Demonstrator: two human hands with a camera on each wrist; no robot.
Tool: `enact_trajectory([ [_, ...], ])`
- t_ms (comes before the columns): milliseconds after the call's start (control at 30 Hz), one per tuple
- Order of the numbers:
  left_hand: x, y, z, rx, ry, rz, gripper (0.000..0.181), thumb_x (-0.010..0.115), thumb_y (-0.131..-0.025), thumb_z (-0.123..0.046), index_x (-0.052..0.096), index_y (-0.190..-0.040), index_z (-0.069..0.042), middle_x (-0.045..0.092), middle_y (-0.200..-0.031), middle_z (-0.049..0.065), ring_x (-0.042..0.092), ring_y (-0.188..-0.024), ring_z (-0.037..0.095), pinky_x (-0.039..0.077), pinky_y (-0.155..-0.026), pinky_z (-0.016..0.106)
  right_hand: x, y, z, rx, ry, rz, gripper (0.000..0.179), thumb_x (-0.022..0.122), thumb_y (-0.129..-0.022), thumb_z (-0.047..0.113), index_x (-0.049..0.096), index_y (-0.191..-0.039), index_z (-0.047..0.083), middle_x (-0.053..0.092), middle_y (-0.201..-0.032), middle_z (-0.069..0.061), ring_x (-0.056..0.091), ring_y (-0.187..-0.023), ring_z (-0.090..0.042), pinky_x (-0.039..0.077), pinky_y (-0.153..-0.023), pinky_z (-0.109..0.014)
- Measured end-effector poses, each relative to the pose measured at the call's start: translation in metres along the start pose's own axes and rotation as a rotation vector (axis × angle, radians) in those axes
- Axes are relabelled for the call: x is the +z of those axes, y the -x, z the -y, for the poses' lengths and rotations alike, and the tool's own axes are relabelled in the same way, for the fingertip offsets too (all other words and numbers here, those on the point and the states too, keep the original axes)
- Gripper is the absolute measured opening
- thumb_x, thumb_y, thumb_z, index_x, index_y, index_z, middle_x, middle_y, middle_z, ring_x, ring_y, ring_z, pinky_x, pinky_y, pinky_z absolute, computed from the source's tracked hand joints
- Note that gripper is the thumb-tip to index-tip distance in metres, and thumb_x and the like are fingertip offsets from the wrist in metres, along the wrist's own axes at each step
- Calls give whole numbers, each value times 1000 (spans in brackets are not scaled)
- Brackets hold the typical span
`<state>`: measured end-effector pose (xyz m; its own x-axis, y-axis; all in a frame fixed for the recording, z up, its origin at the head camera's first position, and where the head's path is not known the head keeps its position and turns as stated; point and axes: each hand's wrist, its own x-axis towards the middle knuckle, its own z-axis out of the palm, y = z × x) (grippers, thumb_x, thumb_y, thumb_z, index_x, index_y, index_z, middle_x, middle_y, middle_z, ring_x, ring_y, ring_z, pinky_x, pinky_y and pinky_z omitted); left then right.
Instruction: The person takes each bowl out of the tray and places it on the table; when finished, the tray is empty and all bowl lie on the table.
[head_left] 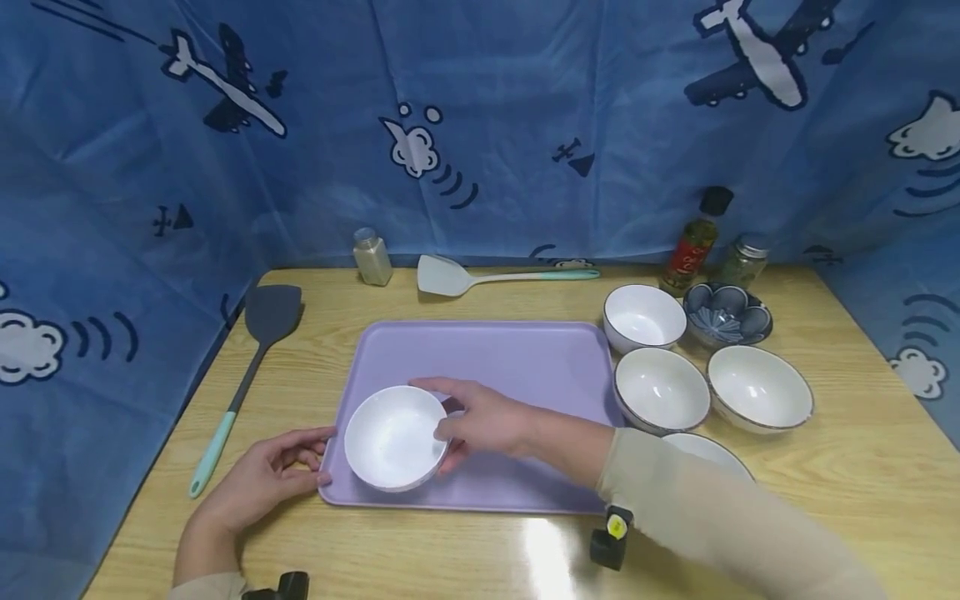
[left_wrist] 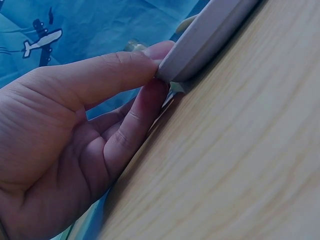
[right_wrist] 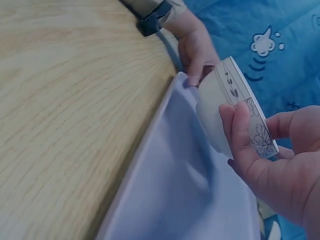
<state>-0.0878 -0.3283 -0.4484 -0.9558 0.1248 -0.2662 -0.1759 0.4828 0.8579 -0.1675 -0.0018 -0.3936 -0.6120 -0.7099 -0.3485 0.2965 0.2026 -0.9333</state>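
A white bowl (head_left: 396, 437) with a dark leaf pattern around its outside, seen in the right wrist view, is over the left part of a purple tray (head_left: 517, 358). My right hand (head_left: 483, 414) grips the bowl's right side, with the thumb over the rim and fingers against the outer wall. In the right wrist view the bowl (right_wrist: 212, 107) appears slightly above the tray. My left hand (head_left: 262, 475) pinches the tray's left edge near the front corner. The left wrist view shows thumb and fingers on the tray rim (left_wrist: 200, 45).
Right of the tray stand white bowls (head_left: 662, 390), one partly behind my sleeve, and a dark flower-shaped bowl (head_left: 727, 315). Behind them are an oil bottle (head_left: 690, 250) and a jar (head_left: 744, 260). A shaker (head_left: 372, 257), white spatula (head_left: 444, 277) and dark spatula (head_left: 272, 315) lie around the tray.
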Motion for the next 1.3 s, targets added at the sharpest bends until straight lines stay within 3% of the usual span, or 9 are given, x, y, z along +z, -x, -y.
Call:
enact_trajectory([
  [333,1,2,2,80,43,1,63,80,-84,-20,55,-140,-4,65,-108,15,63,-92,10,52,-78,22,-21,40,9,-37,6,42,71,56,-90,-6,43,-150,30,50,-130,-22,72,-68,-29,60,-71,-47],
  [733,1,2,3,8,3,-16,64,82,-83,-27,57,-139,-9,65,-111,13,63,-93,12,52,-78,23,-52,102,11,-65,32,12,67,61,-91,1,42,-150,26,46,-137,-25,72,-75,-34,60,-73,-46],
  [1100,2,1,4,24,15,-8,64,82,-83,-25,57,-139,-8,66,-108,12,63,-93,11,51,-78,22,-84,158,1,-100,90,-48,66,62,-95,6,37,-153,23,46,-140,-24,71,-75,-36,60,-71,-48],
  [1300,2,1,5,72,30,-3,62,80,-85,-20,56,-140,-5,65,-109,14,63,-92,10,52,-77,23,-104,187,-6,-114,140,-69,65,59,-99,8,33,-156,23,46,-142,-21,70,-82,-37,59,-73,-50],
])
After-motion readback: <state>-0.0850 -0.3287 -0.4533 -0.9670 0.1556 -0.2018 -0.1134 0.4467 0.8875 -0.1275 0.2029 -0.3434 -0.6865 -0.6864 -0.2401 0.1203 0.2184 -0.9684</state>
